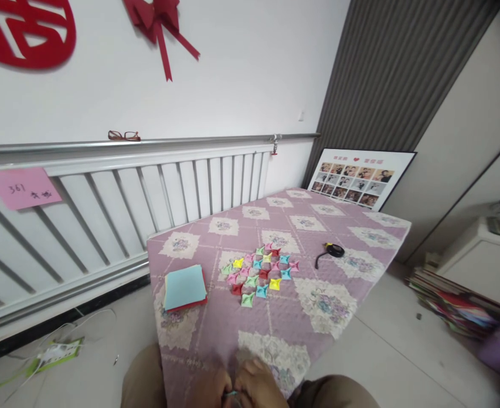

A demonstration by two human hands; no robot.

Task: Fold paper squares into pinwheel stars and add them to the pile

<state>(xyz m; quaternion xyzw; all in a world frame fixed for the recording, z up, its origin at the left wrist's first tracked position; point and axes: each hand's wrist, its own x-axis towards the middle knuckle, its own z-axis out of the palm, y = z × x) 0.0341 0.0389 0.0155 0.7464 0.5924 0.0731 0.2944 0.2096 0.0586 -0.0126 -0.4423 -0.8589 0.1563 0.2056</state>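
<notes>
At the bottom edge of the view, my left hand [210, 388] and my right hand [258, 382] are close together over the near end of the table. Their fingers are closed on a small light blue-green piece of folded paper [232, 392], mostly hidden between them. Beyond my hands, several small folded paper pieces [252, 280] in green, yellow, pink, red and blue lie grouped on the cloth. To their left is a stack of square paper sheets [185, 287], light blue on top with red showing underneath.
A floral pink tablecloth [216, 317] covers the table. A black tape measure [334, 250] lies toward the right. Behind stand a white radiator [190, 187] with glasses [124, 136] on its ledge and a framed photo board [356, 175]. Cables and a green package [58, 352] lie on the floor.
</notes>
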